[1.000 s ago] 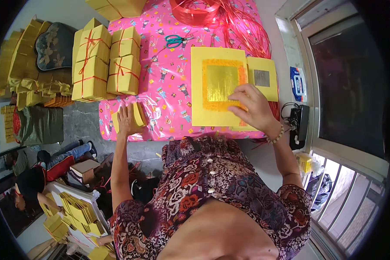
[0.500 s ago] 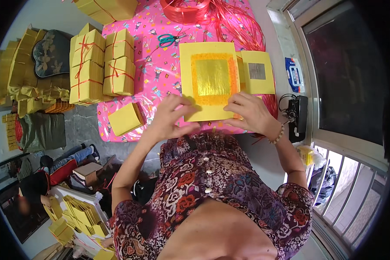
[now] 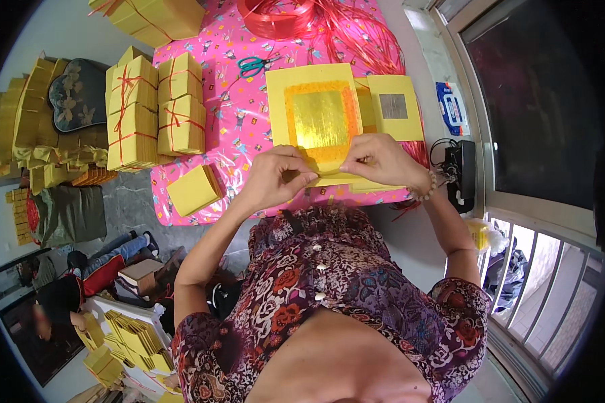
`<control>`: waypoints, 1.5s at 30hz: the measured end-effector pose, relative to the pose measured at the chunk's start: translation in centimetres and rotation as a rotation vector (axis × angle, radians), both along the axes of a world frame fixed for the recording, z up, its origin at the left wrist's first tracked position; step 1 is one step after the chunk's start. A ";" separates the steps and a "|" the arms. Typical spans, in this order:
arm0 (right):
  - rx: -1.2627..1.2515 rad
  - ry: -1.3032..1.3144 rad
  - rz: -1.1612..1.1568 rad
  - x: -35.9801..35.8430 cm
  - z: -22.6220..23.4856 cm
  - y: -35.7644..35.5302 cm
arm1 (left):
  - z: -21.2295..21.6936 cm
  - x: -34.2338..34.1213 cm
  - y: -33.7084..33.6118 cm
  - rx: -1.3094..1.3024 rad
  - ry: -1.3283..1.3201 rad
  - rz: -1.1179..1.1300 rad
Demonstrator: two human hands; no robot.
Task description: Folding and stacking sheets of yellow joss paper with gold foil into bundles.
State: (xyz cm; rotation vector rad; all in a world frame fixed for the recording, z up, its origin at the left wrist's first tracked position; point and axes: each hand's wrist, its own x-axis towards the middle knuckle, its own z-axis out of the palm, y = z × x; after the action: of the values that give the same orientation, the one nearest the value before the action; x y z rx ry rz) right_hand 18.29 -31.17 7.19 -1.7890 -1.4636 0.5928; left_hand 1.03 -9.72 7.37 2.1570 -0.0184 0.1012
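In front of me lies a yellow paper sheet (image 3: 319,117) with an orange-bordered gold foil square. My left hand (image 3: 279,176) is closed in a pinch at the sheet's near left part, thumb and fingertips together. At the near right part, my right hand (image 3: 383,161) pinches the same sheet, its wrist wearing a bead bracelet. Between the two hands the near edge is bent up. Beside my right hand, a yellow paper with a silver square (image 3: 392,106) is partly covered by the sheet. Which layers are under the sheet I cannot tell.
Yellow paper bundles (image 3: 132,101) tied with red ribbon stand at the left of the pink tablecloth (image 3: 228,134). A small yellow stack (image 3: 193,191) lies nearer. Teal scissors (image 3: 251,66) and a red ribbon coil (image 3: 275,20) lie farther back. Another person (image 3: 57,295) is at lower left.
Both hands have closed into pinches at the sheet's near edge, and that edge is now bent up. The whole view has shifted slightly.
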 end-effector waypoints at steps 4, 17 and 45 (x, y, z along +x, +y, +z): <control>-0.174 0.122 -0.019 0.8 0.8 0.7 | 0.3 0.6 0.1 -0.101 0.225 0.070; -0.291 0.237 0.021 2.1 -0.1 1.2 | -0.2 1.7 0.6 -0.206 0.341 0.074; 0.092 0.015 -0.214 8.5 3.3 7.6 | 0.6 2.2 -2.4 0.556 -0.373 0.099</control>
State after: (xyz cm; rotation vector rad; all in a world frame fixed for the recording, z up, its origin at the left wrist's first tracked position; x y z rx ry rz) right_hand 26.78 -23.58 10.49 -1.8342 -1.2479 0.4222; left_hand 3.26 -12.11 7.97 2.6601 -0.1729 0.6170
